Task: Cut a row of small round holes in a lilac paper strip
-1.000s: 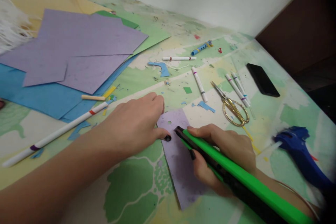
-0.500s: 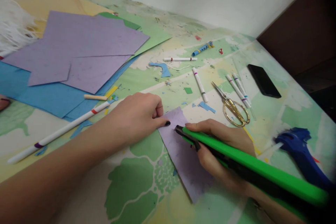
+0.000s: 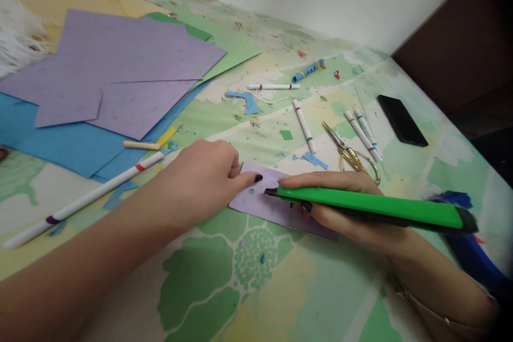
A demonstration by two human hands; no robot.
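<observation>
A small purple paper piece (image 3: 280, 211) lies on the patterned tablecloth, with a small round hole near its left end. My left hand (image 3: 212, 173) is closed at that end, fingers curled and thumb pressing on the paper. My right hand (image 3: 340, 197) is closed around a long green utility knife (image 3: 372, 207), whose dark tip points left and meets the paper just right of the hole. The knife covers part of the paper, and my right hand hides its far end.
Large purple sheets (image 3: 136, 53) and blue sheets (image 3: 76, 155) lie at the left, beside a white stick (image 3: 92, 197). Scissors (image 3: 348, 152), markers (image 3: 304, 125), a black phone (image 3: 402, 120) and a blue glue gun (image 3: 468, 251) are on the right, among paper scraps.
The small purple paper has turned so its right end is farther up, and its hole now shows. The green knife has swung to lie nearly level, its rear end raised in view.
</observation>
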